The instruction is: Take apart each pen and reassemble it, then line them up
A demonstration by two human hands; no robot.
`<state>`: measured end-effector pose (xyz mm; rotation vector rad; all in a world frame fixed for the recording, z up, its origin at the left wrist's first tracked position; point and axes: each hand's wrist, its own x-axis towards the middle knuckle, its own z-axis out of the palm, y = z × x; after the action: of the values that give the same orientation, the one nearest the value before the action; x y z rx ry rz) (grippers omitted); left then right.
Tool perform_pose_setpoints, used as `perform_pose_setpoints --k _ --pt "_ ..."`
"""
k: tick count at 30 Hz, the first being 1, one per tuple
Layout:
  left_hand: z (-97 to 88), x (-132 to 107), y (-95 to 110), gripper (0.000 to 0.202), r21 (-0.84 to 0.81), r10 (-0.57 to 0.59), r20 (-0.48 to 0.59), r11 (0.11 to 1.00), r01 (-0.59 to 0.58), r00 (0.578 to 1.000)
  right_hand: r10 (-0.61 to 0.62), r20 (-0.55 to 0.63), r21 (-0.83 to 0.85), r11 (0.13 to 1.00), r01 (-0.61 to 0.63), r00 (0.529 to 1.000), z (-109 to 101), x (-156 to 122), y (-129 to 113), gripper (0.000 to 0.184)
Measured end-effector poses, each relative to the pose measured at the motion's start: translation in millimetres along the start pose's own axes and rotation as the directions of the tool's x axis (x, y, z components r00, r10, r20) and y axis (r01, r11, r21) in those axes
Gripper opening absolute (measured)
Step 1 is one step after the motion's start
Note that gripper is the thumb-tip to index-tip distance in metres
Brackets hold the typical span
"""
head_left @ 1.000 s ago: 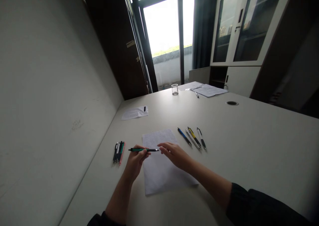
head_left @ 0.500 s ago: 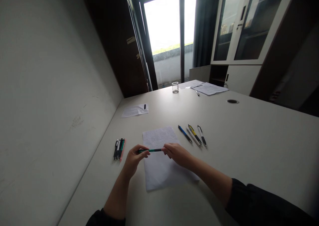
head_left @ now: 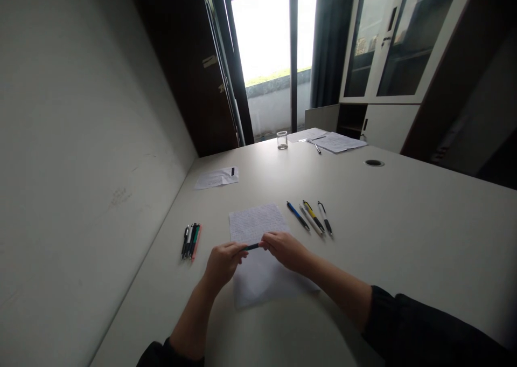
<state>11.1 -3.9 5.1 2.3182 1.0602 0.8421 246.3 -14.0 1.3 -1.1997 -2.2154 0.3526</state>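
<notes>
Between my two hands a green and dark pen [head_left: 252, 247] is held nearly level above a sheet of handwritten paper [head_left: 258, 221]. My left hand [head_left: 224, 262] pinches its left part, and the fingers cover that end. My right hand [head_left: 285, 251] grips the other end between thumb and fingers, hiding the tip. Left of the paper, a tight row of several pens [head_left: 190, 242] lies on the table. To the paper's right rest a blue pen [head_left: 298, 216], a white pen [head_left: 312, 219], a yellow pen [head_left: 314, 216] and a white and black pen [head_left: 325, 219].
On the white table [head_left: 404, 221] a drinking glass [head_left: 282, 140] stands near the far edge. Papers [head_left: 339, 142] with a pen [head_left: 317, 149] lie beside it, and another sheet [head_left: 217, 178] is near the wall [head_left: 81, 167]. A round cable hole [head_left: 374, 163] is at right.
My left hand has slid right along the pen, toward my right hand, so less of the pen shows. The pen now tilts slightly. The view has shifted a little.
</notes>
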Motion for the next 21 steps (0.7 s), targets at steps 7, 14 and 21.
perform_pose_setpoints --k 7,14,21 --pt "1.6 2 -3 0.023 -0.048 -0.035 0.039 0.998 0.037 0.999 -0.071 -0.077 0.077 0.994 0.077 0.994 -3 2 3 0.011" --pt "-3.8 1 -8 0.022 0.045 -0.042 0.029 0.998 0.041 0.999 0.044 -0.028 0.143 0.989 -0.04 0.999 -1 8 -1 0.032" --pt "-9.1 0 -12 0.023 0.038 -0.05 0.02 0.998 0.049 0.999 0.115 -0.028 0.275 0.956 -0.103 0.993 8 15 -1 0.015"
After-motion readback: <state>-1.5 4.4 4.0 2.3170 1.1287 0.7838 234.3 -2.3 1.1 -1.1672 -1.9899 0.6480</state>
